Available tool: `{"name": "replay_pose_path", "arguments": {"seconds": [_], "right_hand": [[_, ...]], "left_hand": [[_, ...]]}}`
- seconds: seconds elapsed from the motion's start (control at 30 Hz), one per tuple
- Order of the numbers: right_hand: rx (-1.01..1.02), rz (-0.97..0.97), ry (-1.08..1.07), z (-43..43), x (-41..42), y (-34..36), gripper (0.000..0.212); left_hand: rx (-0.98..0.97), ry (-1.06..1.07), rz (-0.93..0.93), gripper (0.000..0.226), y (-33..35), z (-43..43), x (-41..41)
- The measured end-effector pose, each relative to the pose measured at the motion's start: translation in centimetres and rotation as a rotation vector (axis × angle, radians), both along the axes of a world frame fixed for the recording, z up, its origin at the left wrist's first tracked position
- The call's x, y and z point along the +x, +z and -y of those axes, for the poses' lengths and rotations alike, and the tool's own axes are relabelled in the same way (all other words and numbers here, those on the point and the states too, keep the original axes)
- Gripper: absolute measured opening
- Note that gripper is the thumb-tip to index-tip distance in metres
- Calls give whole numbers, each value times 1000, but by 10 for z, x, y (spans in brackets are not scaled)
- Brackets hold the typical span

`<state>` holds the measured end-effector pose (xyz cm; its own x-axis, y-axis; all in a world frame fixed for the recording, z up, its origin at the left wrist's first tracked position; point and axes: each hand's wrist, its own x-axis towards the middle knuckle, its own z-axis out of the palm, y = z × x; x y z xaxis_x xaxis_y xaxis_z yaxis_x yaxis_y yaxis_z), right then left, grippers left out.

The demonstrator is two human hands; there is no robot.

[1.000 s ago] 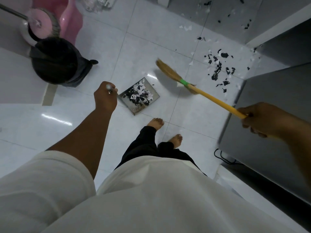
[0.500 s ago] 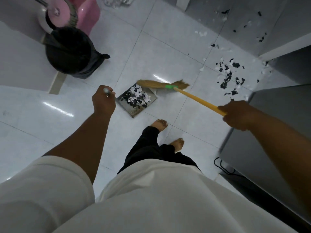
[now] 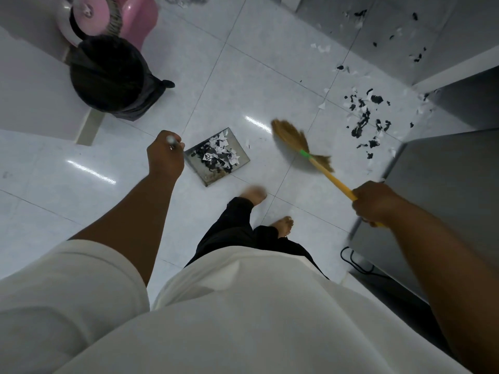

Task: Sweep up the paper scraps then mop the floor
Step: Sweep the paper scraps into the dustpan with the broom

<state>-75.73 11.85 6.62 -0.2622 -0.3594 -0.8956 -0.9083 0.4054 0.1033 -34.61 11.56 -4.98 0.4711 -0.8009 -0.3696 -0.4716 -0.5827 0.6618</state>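
**While One Hand Holds the Dustpan, the Other Holds the Broom**

As the view goes down along the body, a white shirt [image 3: 243, 319] fills the near part. Under it, black trousers [image 3: 232, 228] end in two bare feet on the white tiled floor [image 3: 256, 76]. The left foot [image 3: 253, 194] is blurred and the right foot [image 3: 283, 225] is sharp.

A little further, the left hand [image 3: 164, 155] is at the top of a thin metal handle [image 3: 172, 141], and its grip is clamped around this handle. Just beside this hand in the view, the dustpan [image 3: 195, 164] lies flat on the floor in front of the feet. Inside it is a heap of black and white paper scraps [image 3: 218, 153].

On the right side, the grip of the right hand [image 3: 375, 202] is closed tightly around the yellow stick of the broom [image 3: 294, 139]. The straw head, tied with a green band [image 3: 304, 153], is to the right of the dustpan and apart from it. It is blurred, and I cannot tell if it touches the floor.

Beyond the broom, loose scraps [image 3: 364, 117] are scattered on the tiles near a grey cabinet [image 3: 445, 184]. Some lie further away, close to the far wall.

At the far left stands a bin [image 3: 113, 76] with a black liner. Behind it is a pink bucket [image 3: 135, 14] with a round mop head [image 3: 86, 14].
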Motion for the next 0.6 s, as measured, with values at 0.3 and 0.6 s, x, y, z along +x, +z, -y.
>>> {"name": "replay_pose_path", "arguments": {"seconds": [0.3,0.6], "right_hand": [[10,204,-202,-18,-16,49,48],[-120,92,5,17,-12,39,44]], "left_hand": [[21,18,9,13,-4,-7,4],[16,120,11,13,-2,-31,24]]}}
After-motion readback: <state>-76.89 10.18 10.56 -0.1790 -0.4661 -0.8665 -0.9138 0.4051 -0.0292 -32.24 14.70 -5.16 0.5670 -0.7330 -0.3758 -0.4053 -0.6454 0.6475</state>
